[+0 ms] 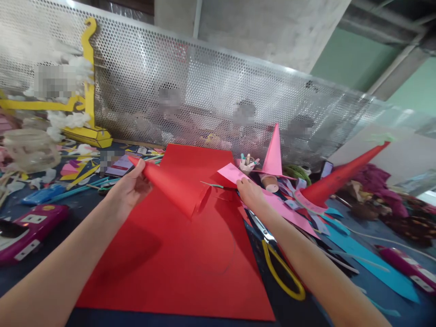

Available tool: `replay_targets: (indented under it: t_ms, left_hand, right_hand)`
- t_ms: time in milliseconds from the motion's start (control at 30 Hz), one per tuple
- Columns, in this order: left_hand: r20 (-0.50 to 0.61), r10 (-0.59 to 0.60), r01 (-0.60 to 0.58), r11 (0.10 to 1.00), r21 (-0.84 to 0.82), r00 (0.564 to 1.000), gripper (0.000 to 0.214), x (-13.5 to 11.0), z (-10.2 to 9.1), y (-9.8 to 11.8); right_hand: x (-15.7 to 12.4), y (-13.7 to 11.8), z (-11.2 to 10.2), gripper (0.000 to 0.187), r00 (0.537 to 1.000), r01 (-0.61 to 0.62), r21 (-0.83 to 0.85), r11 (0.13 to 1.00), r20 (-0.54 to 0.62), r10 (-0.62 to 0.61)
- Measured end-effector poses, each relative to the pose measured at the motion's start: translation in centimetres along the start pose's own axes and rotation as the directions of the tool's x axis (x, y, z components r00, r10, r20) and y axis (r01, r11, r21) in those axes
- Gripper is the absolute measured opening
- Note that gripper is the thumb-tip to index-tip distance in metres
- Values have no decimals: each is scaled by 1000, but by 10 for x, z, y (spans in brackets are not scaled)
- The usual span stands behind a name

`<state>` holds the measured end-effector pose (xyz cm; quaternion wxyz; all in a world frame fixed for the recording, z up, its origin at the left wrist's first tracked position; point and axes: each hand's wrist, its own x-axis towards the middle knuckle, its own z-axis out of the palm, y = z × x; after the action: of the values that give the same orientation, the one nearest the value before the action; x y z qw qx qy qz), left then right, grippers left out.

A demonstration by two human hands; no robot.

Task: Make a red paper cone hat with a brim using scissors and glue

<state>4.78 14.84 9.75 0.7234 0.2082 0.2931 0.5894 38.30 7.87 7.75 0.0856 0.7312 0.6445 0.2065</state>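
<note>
My left hand (133,186) is closed around the narrow end of a red paper cone (175,188), whose wide opening points right and down. Beneath it a large red paper sheet (177,268) lies flat, with a faint curved pencil line near its right side. My right hand (252,193) pinches a pink paper strip (232,173) over the sheet's right edge. Below the right wrist lie scissors (269,236) with yellow handles, partly under the forearm. A finished-looking pink cone (273,152) stands just beyond the right hand.
A tall red cone (344,175) with a pink band leans at the right, near blue paper (378,263). Paper scraps (76,170), a glass jar (31,150) and a purple power strip (37,227) crowd the left. A perforated metal screen (211,95) stands along the back.
</note>
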Motion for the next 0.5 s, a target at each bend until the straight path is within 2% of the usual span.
replay_targets:
  t_ms: [167,300,500]
  left_hand:
    - [-3,12,-12,1000,9,1000,25,-2,0,1]
    - [18,32,-33,999,27,999,22,0,-2,0]
    - [37,47,-49,997,58,998,23,7,-6,-3]
  right_hand:
    - [-7,-13,-17,37,988,131,-40,991,-81,-134]
    - [-10,-35,-24,41,950,286,-53,957,-112,-290]
    - [9,-54,-28,43,899,390,-55,919,-194,-393]
